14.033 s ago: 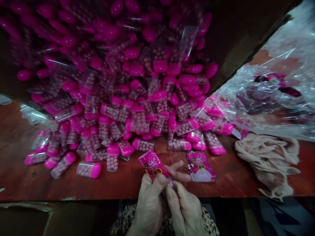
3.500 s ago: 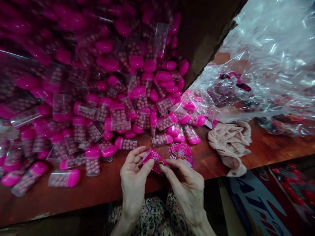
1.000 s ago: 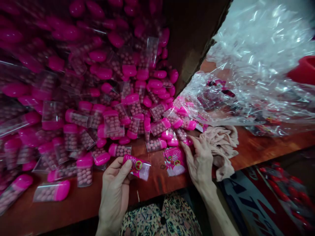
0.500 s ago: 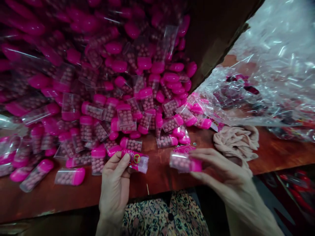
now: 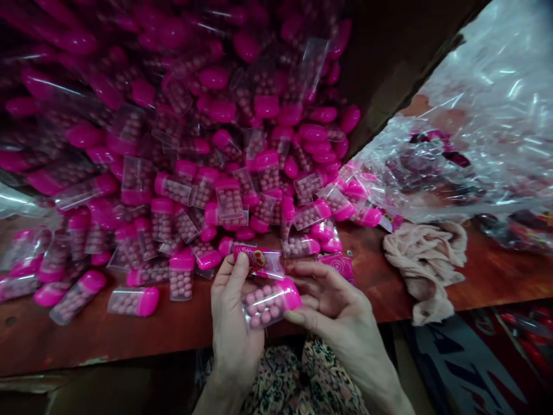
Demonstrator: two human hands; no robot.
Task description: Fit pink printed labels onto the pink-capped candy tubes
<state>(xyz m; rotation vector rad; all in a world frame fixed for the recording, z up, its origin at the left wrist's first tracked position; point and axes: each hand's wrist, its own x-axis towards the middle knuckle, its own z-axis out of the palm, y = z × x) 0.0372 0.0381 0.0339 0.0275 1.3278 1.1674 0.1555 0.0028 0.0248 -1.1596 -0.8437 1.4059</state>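
Note:
My left hand [image 5: 235, 317] pinches a printed pink and clear plastic sleeve label [image 5: 264, 262] between thumb and fingers. Just below it, a clear candy container [image 5: 263, 304] with a bright pink cap and pink balls inside lies tilted in front of my left palm. My right hand [image 5: 334, 305] is closed on the capped end of this container, thumb below and fingers behind. The label and the container are close together; whether they touch is unclear. Behind the hands spreads a large heap of the same pink-capped containers [image 5: 228, 199].
A cardboard flap [image 5: 380, 75] overhangs the heap. At right are clear plastic film [image 5: 484, 144] and a crumpled beige cloth [image 5: 427, 259] on the reddish-brown table [image 5: 181, 325]. Another pink label [image 5: 339, 266] lies behind my right hand. One loose container [image 5: 133, 301] rests near the table's front edge.
My right hand has moved left, bringing the container up to my left hand. My left hand has shifted slightly right with the label. The view has shifted a little.

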